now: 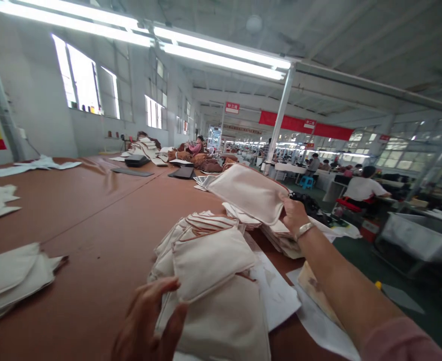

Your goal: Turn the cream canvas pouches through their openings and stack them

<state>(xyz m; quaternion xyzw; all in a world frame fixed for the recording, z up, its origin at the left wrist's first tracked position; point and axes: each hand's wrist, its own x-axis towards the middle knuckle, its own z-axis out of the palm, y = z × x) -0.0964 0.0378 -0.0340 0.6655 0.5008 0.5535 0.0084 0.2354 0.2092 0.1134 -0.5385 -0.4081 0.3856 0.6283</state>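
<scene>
My right hand (294, 214) is stretched forward and grips the near edge of a cream fabric pouch (247, 193), held lifted above a low stack of similar pieces (281, 235). A bracelet sits on that wrist. My left hand (149, 323) is at the bottom of the view, fingers on the near edge of a cream pouch (209, 260) that tops a fanned pile of cream pouches (191, 225) with brown trim. The pile rests on a long brown table (93, 220).
More cream fabric stacks (10, 276) lie at the table's left edge, and white sheets (281, 296) under the pile. Dark flat pieces (183, 172) and brown goods sit farther down the table. Other people work at tables on the right (364, 188). A grey bin (416, 240) stands right.
</scene>
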